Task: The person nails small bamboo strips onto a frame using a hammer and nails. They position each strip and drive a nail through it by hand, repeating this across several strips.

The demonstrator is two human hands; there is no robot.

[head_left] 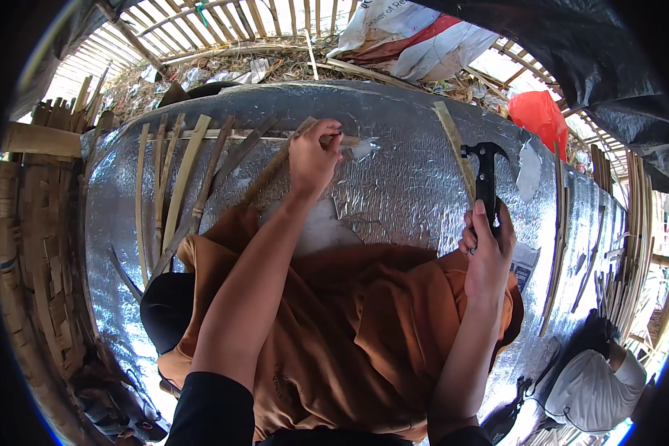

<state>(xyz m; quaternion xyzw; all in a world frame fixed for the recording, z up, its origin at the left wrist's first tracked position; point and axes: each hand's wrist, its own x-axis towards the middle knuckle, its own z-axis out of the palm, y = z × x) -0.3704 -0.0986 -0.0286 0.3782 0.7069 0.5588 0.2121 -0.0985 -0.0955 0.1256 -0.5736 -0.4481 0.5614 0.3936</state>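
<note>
My right hand (485, 241) grips the handle of a black claw hammer (486, 175), its head raised and pointing away from me. My left hand (316, 158) is pinched, thumb and fingers together, above bamboo strips on the silver foil mat (394, 193). A small dark thing shows at its fingertips, too small to name. Beneath and behind that hand, a light crosswise bamboo strip (230, 134) lies over the ends of several upright strips (186, 163). A browner bamboo piece (267, 177) slants from under the left hand toward my lap.
Brown cloth (349, 334) covers my lap. Another bamboo strip (456, 145) lies left of the hammer head. A red plastic bag (540, 123) is at the far right. Woven bamboo (44, 223) stands at left. At lower right is a person in a light grey top (595, 390).
</note>
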